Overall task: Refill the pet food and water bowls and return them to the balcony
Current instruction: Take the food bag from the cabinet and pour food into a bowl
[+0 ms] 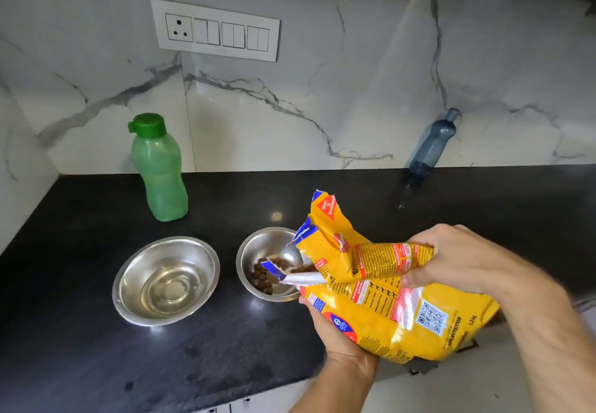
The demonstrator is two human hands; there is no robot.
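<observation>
Both-handed, yellow bag (380, 287) mouth over small bowl (258, 251) rim

Black counter (96, 364): bowls (166, 280), bottles (158, 169).

bare counter (80, 364) before the bowls, green bottle (158, 170) behind wide bowl (166, 280), bag (380, 290) overhanging kibble bowl (254, 258)

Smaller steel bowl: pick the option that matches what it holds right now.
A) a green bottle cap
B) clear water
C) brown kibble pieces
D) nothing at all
C: brown kibble pieces lie in the smaller steel bowl, under the torn mouth of the yellow food bag that the left hand and right hand tilt over it.
</observation>
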